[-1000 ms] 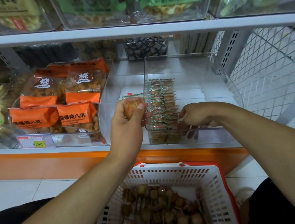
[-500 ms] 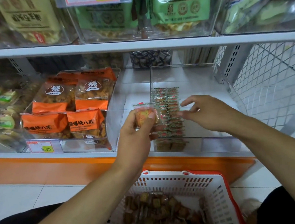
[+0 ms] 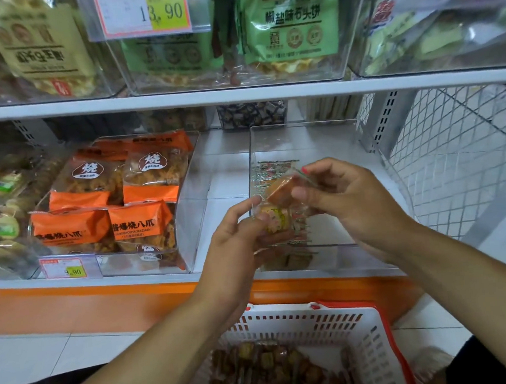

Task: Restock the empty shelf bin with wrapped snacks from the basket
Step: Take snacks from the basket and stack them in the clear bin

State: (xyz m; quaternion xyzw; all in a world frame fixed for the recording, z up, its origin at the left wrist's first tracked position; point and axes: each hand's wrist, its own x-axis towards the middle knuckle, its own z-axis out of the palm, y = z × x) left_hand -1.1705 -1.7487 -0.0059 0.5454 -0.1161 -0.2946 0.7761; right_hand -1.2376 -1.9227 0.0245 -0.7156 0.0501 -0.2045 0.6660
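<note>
**Two hands, two wrapped snacks at the clear bin**

The right hand (image 3: 349, 202) pinches a square orange-brown snack (image 3: 280, 191) in crinkly clear wrap, just in front of the clear plastic bin (image 3: 307, 133). The left hand (image 3: 235, 247) curls round a second, yellowish wrapped snack (image 3: 275, 220), touching the bin's front-left edge. A row of glossy packets (image 3: 267, 172) lies inside the bin. Below the bin stands a white perforated basket (image 3: 316, 323), red-rimmed, heaped with brown wrapped pieces.

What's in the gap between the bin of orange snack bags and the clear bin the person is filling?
In the head view, only bare white shelf lies between the orange-bag bin and the clear bin. Near the front, the left hand reaches across that stretch.
</note>
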